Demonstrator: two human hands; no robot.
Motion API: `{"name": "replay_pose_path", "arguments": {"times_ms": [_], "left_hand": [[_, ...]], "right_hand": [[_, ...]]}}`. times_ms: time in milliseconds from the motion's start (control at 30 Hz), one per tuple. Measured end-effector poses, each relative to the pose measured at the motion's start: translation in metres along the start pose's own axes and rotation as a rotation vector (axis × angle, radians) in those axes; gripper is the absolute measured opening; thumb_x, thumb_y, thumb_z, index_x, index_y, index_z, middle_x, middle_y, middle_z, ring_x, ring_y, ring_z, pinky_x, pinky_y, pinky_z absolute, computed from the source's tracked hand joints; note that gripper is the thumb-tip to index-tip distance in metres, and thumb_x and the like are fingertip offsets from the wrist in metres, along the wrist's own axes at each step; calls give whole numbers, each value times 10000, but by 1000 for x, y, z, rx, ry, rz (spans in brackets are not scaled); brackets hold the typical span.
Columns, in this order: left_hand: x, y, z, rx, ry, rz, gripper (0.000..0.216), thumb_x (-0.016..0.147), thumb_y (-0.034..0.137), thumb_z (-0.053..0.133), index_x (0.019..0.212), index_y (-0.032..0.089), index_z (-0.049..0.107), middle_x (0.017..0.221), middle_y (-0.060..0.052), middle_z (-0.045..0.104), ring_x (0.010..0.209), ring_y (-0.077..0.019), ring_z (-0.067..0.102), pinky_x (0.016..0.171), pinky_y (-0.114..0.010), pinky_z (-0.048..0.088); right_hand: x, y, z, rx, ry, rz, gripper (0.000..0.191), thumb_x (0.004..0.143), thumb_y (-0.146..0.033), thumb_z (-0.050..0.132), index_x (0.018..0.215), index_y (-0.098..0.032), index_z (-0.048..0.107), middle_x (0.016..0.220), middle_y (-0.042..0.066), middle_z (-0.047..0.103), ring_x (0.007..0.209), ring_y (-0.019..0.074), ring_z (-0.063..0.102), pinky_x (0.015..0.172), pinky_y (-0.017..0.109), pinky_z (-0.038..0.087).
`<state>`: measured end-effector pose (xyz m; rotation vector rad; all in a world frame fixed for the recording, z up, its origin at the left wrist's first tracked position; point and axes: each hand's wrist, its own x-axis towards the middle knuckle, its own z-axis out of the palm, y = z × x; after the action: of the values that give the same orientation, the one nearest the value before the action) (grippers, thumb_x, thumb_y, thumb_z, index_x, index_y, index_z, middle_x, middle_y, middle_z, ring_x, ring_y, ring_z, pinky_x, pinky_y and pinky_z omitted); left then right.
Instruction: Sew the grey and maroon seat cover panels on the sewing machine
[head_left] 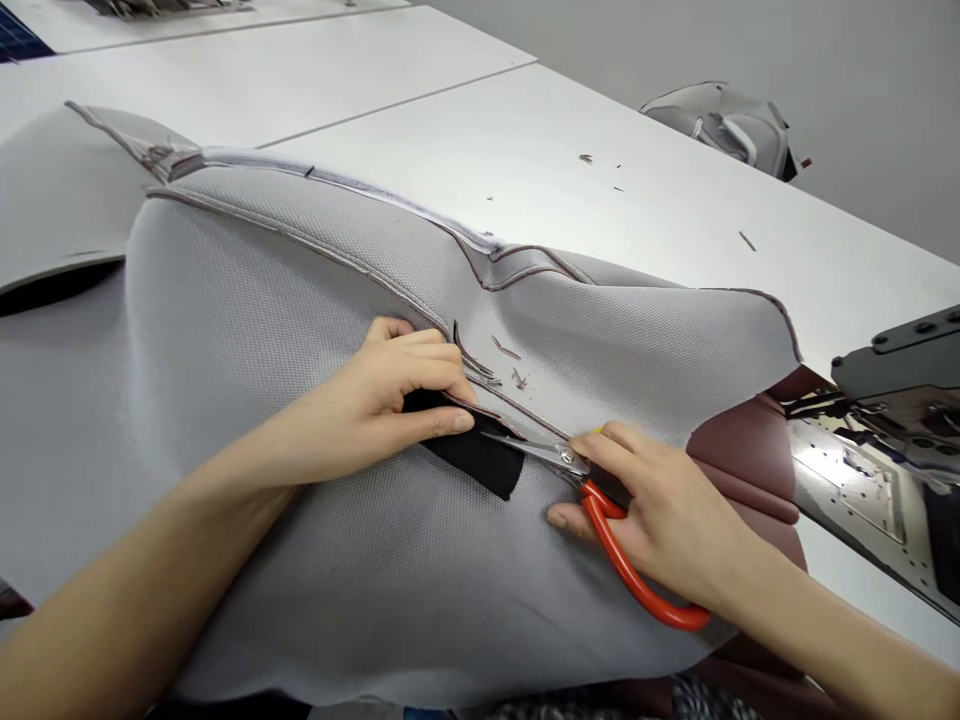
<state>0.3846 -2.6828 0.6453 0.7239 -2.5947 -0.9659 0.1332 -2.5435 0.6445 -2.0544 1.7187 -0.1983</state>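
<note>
A large grey textile cover (360, 590) with maroon-edged seams spreads across the table under both hands. My left hand (405, 390) pinches a seam edge and a strip of black fabric (480, 460) between thumb and fingers. In my right hand (652, 500) are scissors (637, 580) with red handles. Their metal blades point left and lie at the black strip's upper edge, close to my left thumb. Whether the blades are parted is hard to make out. Small trimmed scraps (517, 378) lie on the cover just beyond the seam.
A sewing machine (900, 390) stands at the right, over its metal plate (847, 480). Maroon padded material (750, 460) lies beside it. Thread bits (747, 240) dot the white table (450, 150). Beyond the far edge sits a bundle of grey pieces (720, 125).
</note>
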Motion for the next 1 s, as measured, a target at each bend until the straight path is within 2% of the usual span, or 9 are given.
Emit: {"name": "replay_pose_path", "arguments": {"times_ms": [100, 167, 300, 367, 433, 533, 667, 833, 1000], "left_hand": [[0, 0, -1, 6, -6, 0, 241, 949, 444, 579, 878, 253, 707, 817, 27, 650, 870, -174, 523, 942, -375, 220], [-1, 0, -1, 7, -8, -3, 242, 948, 440, 579, 873, 246, 703, 805, 26, 643, 863, -172, 521, 925, -371, 226], [0, 5, 6, 33, 73, -37, 277, 898, 506, 647, 838, 242, 704, 774, 41, 620, 816, -153, 521, 896, -369, 221], [2, 8, 13, 88, 102, -28, 289, 833, 575, 708, 881, 292, 740, 771, 51, 618, 796, -147, 517, 868, -369, 208], [5, 10, 17, 126, 70, -5, 266, 823, 598, 712, 925, 357, 762, 745, 55, 604, 777, -144, 505, 843, -368, 198], [8, 8, 17, 95, -10, -9, 205, 885, 549, 665, 909, 378, 774, 716, 45, 588, 784, -148, 502, 841, -366, 202], [10, 2, 12, 4, -68, -30, 182, 874, 541, 684, 918, 394, 782, 749, 48, 609, 829, -155, 515, 843, -349, 208], [12, 0, 11, -53, -66, -27, 141, 866, 516, 707, 921, 412, 784, 736, 57, 580, 815, -138, 501, 831, -331, 201], [12, -1, 11, -78, -67, -42, 96, 864, 456, 728, 893, 382, 784, 742, 69, 568, 797, -116, 492, 830, -318, 192]], "right_hand": [[-2, 4, 6, 9, 55, -37, 327, 929, -530, 603, 942, -204, 626, 759, 7, 557, 621, 156, 513, 572, 286, 384], [-3, 6, 5, 23, 81, -46, 344, 915, -552, 619, 945, -210, 633, 753, 2, 574, 608, 152, 521, 553, 280, 377], [-12, 16, -10, 141, 110, -37, 410, 857, -578, 694, 1087, -241, 649, 928, 26, 648, 803, 183, 625, 691, 294, 486], [-19, 22, -17, 150, 154, -14, 429, 853, -581, 698, 1141, -265, 653, 984, 34, 652, 848, 187, 637, 735, 302, 510], [-26, 27, -20, 109, 172, -1, 437, 862, -577, 689, 1181, -280, 661, 985, 42, 651, 839, 191, 641, 719, 311, 519], [-33, 28, -17, 40, 120, -19, 448, 866, -568, 682, 1191, -261, 677, 995, 72, 643, 823, 209, 635, 695, 342, 528], [-30, 20, -9, 20, 71, -5, 455, 856, -566, 691, 1166, -232, 684, 979, 82, 622, 783, 209, 612, 663, 356, 520], [-18, 10, -11, 36, 32, 21, 415, 822, -514, 749, 1135, -251, 681, 942, 48, 610, 769, 199, 613, 642, 325, 501], [-15, 6, -12, 7, 15, 14, 313, 865, -497, 704, 1019, -225, 691, 803, 5, 592, 603, 152, 553, 546, 285, 425]]}}
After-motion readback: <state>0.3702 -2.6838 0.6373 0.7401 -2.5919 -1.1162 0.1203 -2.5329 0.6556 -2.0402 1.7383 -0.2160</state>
